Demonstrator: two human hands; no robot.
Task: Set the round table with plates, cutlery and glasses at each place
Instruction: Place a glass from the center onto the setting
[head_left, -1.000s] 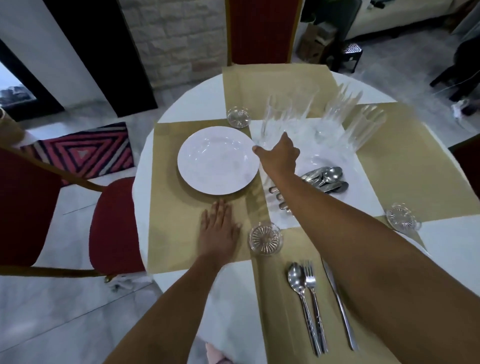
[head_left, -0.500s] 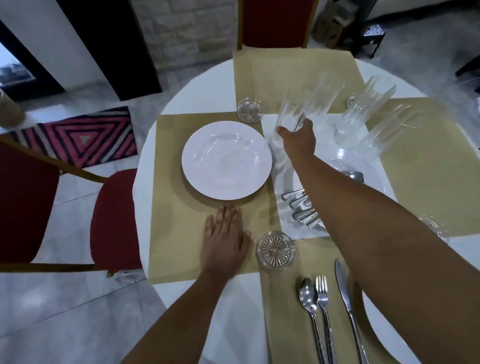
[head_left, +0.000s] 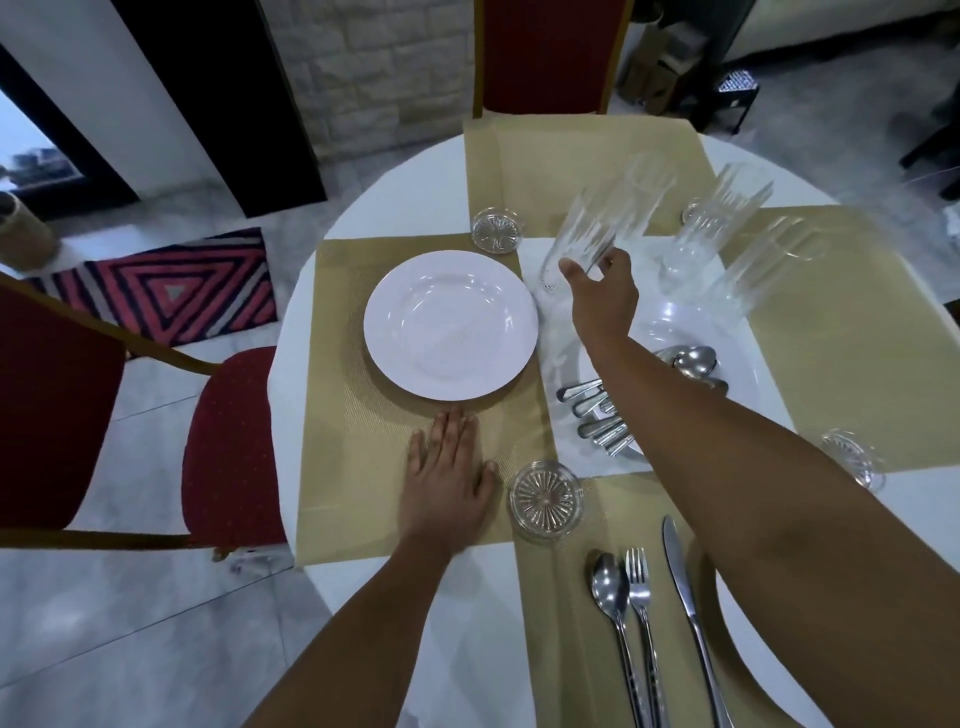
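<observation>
My right hand (head_left: 602, 293) grips a tall ribbed glass (head_left: 597, 228) by its lower part, lifted and tilted above the table's middle. My left hand (head_left: 447, 480) lies flat, fingers apart, on the left gold placemat (head_left: 337, 415), just below a white plate (head_left: 451, 325). Two more tall glasses (head_left: 722, 218) stand behind, blurred. A glass coaster (head_left: 494, 230) sits above the plate, another glass coaster (head_left: 545, 501) right of my left hand. A spoon, fork (head_left: 640, 597) and knife lie on the near mat. Loose cutlery (head_left: 602, 415) lies on a stack of white plates, partly hidden by my right arm.
The round white table (head_left: 311, 291) carries gold placemats on each side. A third coaster (head_left: 852, 460) sits at the right edge. Red chairs stand at the left (head_left: 228, 447) and the far side (head_left: 545, 52). A striped rug (head_left: 171, 286) lies on the tiled floor.
My right hand closed on the tall glass, then lifted and tilted it off the table. My left hand stayed flat on the mat.
</observation>
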